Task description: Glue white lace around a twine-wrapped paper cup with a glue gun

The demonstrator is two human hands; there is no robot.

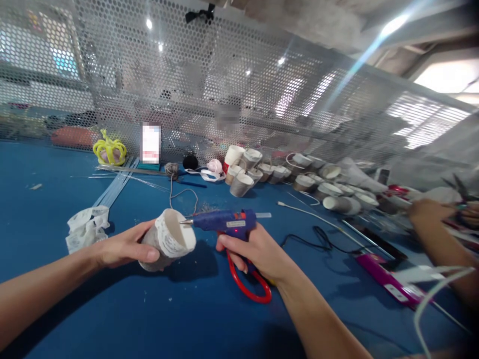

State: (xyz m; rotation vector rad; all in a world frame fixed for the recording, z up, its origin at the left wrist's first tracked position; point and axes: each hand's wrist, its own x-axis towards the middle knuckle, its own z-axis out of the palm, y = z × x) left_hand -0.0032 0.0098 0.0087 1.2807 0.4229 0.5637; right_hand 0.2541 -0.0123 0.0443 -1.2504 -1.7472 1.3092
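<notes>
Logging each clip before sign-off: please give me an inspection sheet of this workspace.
Surface: blue table, small specks scattered on it.
Job's things: paper cup wrapped in lace, lying sideways in the left hand; blue glue gun in the right hand, nozzle at the cup's rim.
Clutter: many paper cups by the mesh, lace scrap, yellow crown, red-handled scissors under the right hand.
Fingers: both hands closed around their things.
Cables: black cable, white cable.
Surroundings: perforated metal screen; another person's hand at right.
</notes>
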